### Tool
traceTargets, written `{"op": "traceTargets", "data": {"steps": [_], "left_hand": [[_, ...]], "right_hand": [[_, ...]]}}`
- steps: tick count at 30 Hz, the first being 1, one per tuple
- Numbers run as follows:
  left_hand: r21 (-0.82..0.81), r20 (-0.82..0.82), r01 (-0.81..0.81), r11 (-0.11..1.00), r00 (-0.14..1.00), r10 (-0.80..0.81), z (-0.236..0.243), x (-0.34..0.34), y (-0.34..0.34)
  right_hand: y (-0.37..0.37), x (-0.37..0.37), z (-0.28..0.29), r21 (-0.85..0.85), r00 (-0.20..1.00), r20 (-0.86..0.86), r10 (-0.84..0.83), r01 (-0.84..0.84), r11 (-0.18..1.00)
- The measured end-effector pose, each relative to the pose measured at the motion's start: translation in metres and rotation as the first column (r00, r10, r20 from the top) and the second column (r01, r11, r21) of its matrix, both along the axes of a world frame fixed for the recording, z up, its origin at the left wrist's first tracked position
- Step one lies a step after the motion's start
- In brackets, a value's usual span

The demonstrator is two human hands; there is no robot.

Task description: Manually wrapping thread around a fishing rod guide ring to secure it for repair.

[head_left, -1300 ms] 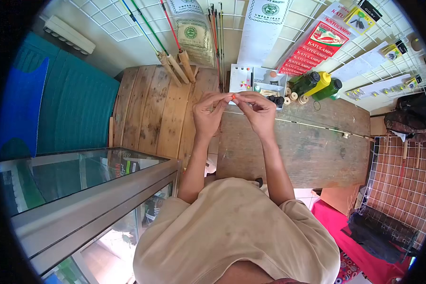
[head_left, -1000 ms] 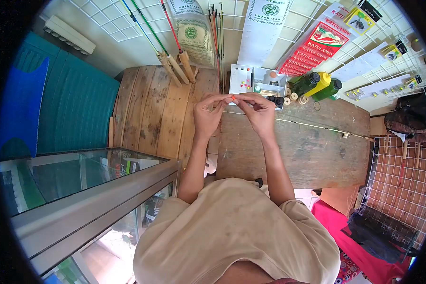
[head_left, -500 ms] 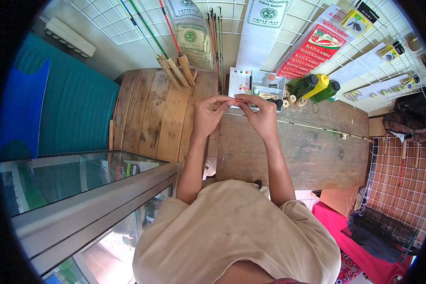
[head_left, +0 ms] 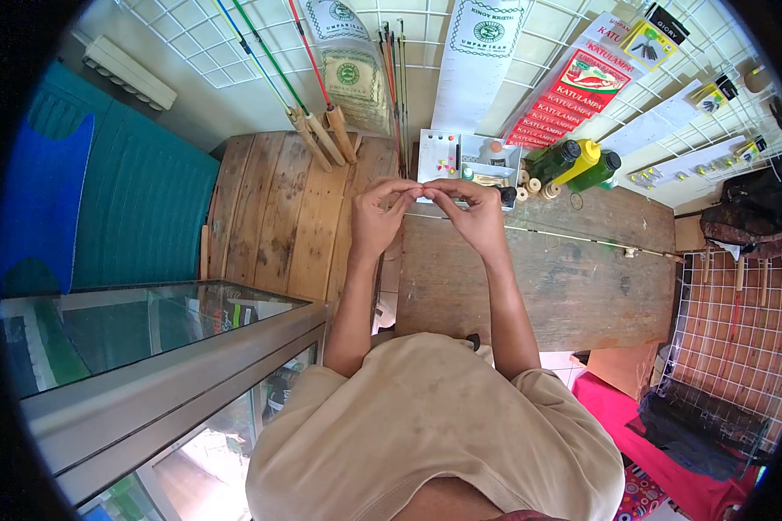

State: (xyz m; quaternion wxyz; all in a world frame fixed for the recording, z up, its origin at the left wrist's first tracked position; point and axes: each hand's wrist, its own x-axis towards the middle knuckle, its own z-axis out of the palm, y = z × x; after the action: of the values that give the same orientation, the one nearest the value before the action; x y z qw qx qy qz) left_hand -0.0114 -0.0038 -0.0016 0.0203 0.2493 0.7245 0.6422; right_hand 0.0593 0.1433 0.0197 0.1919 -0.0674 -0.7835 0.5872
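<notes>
My left hand and my right hand meet above the table's far edge, thumbs and forefingers pinched together. Half a second ago a small orange piece showed between these fingertips; now the fingers cover it almost wholly. Just beyond my hands lies a white compartment tray with small coloured beads, a bottle with a pinkish top and other small items. A thin fishing rod lies across the table, passing beyond my right wrist; its tip is hard to make out.
Right of the tray are wooden spools, dark green bottles and a yellow bottle. Cork-handled rods lean against a wire grid hung with packets. A slatted wooden surface and a glass cabinet stand left of the brown table.
The orange piece has gone out of sight between my fingertips, which have closed nearer together. Both hands have otherwise barely moved, and the view has shifted slightly.
</notes>
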Motion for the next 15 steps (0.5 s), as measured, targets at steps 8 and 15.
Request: {"op": "traceTargets", "data": {"steps": [8, 15], "left_hand": [[-0.056, -0.030, -0.030, 0.998, 0.999, 0.028, 0.0016, 0.0030, 0.0000], [-0.056, -0.029, -0.026, 0.998, 0.999, 0.025, -0.0001, 0.0032, 0.0004]], "right_hand": [[-0.0030, 0.0006, -0.0041, 0.082, 0.999, -0.030, -0.039, 0.041, 0.996], [-0.0085, -0.0015, -0.0080, 0.189, 0.986, -0.158, -0.060, 0.090, 0.978]]}}
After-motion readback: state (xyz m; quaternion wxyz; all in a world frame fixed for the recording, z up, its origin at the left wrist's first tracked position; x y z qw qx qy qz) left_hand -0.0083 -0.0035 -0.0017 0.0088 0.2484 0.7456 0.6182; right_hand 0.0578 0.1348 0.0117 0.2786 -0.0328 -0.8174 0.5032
